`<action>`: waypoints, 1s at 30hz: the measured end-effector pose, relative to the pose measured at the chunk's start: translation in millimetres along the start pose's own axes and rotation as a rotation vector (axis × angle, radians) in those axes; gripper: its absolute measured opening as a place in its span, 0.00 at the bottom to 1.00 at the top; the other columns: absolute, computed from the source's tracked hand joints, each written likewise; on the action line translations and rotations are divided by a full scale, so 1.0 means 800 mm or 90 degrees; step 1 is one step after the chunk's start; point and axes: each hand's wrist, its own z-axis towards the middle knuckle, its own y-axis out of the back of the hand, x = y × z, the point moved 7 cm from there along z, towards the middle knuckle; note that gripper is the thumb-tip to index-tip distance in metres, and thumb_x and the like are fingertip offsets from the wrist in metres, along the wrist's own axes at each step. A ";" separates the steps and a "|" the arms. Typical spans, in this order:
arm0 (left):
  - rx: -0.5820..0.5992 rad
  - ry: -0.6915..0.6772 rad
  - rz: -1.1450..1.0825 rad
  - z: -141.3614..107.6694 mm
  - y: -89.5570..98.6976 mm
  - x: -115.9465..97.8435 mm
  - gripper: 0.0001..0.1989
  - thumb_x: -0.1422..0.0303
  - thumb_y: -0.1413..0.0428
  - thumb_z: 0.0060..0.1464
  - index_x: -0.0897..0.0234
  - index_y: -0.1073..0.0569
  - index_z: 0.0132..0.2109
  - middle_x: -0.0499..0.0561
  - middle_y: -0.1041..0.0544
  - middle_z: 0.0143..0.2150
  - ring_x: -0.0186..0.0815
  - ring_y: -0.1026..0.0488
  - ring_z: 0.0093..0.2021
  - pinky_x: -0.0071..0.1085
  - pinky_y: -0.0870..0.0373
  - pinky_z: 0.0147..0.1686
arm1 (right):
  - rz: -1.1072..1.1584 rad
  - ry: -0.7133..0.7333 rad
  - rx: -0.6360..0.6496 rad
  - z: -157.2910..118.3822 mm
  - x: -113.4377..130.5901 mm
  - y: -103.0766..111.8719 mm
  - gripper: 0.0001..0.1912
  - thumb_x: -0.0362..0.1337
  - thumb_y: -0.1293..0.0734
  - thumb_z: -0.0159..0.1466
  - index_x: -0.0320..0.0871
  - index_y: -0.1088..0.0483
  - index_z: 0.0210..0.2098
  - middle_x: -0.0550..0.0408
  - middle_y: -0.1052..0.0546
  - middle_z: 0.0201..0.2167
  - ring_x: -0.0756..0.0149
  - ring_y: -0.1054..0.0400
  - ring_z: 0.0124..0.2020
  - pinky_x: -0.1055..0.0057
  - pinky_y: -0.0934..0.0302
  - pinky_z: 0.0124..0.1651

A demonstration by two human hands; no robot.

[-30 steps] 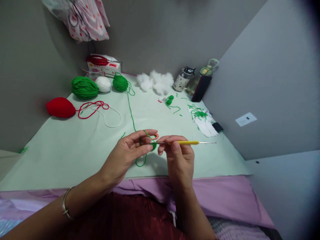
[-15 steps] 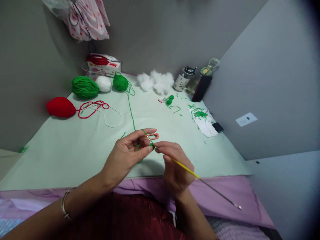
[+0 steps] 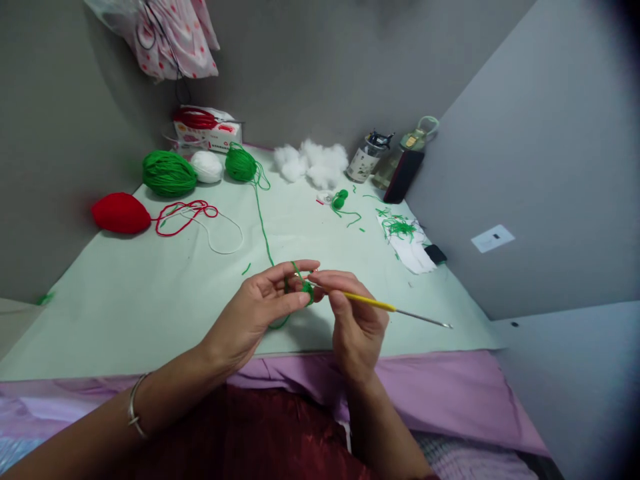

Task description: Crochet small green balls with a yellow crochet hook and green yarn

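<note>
My left hand (image 3: 260, 308) pinches a small green crochet piece (image 3: 306, 289) between thumb and fingers, with the green yarn strand (image 3: 262, 227) over its index finger. That strand runs back to a small green yarn ball (image 3: 241, 165). My right hand (image 3: 354, 319) grips a yellow-handled crochet hook (image 3: 380, 306), whose tip is in the green piece and whose metal end points right and slightly down. Both hands hover above the front of the pale green table (image 3: 150, 300).
At the back left lie a larger green yarn ball (image 3: 169, 174), a white ball (image 3: 207, 167), a red ball (image 3: 121, 213) with loose red and white strands, and a box (image 3: 206, 135). White stuffing (image 3: 313, 162), jars (image 3: 367, 157), and green scraps on white paper (image 3: 407, 240) sit right.
My right hand swung the hook's far end from level, down toward me, then back up to nearly level. The orange marker by the piece is mostly hidden now. My left hand barely moved.
</note>
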 end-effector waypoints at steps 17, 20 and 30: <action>-0.017 0.001 -0.026 0.005 0.005 0.000 0.14 0.69 0.29 0.52 0.60 0.14 0.47 0.51 0.16 0.41 0.35 0.23 0.42 0.30 0.27 0.48 | 0.112 -0.092 -0.030 0.002 -0.021 0.006 0.09 0.36 0.32 0.71 0.52 0.18 0.41 0.57 0.19 0.35 0.69 0.28 0.29 0.67 0.31 0.36; -0.034 -0.060 0.056 0.001 0.003 -0.004 0.18 0.69 0.28 0.52 0.56 0.15 0.51 0.48 0.19 0.38 0.33 0.25 0.41 0.29 0.28 0.47 | 0.034 -0.066 -0.036 0.000 -0.020 0.001 0.09 0.35 0.30 0.70 0.52 0.17 0.42 0.56 0.18 0.37 0.68 0.27 0.34 0.67 0.31 0.38; 0.015 -0.055 0.098 0.006 0.006 -0.009 0.22 0.70 0.28 0.51 0.58 0.16 0.54 0.49 0.19 0.39 0.35 0.24 0.41 0.31 0.27 0.46 | 0.102 -0.182 -0.010 0.000 -0.046 0.005 0.02 0.37 0.23 0.62 0.49 0.18 0.36 0.57 0.20 0.33 0.67 0.27 0.33 0.68 0.30 0.38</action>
